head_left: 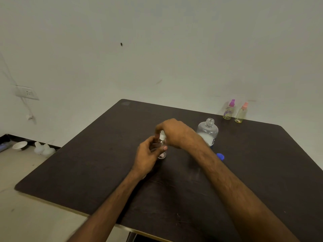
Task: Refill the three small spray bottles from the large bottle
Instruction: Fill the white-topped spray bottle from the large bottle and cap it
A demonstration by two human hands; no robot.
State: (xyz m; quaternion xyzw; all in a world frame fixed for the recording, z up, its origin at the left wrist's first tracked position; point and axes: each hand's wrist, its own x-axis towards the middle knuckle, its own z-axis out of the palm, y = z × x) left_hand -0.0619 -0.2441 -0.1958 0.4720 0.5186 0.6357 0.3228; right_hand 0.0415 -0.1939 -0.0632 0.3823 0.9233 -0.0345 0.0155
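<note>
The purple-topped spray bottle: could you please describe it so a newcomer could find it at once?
Go to the far right edge of the dark table, by the wall, beyond the open large bottle. Of the two small spray bottles side by side there, the purple-topped bottle is the left one; the other bottle has a pink top.

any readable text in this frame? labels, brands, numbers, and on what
No text here can be quoted.
Large bottle: dark print on its label, too blurred to read.
Purple-capped spray bottle: purple pattern, no legible words.
Clear spray bottle: no print seen.
</note>
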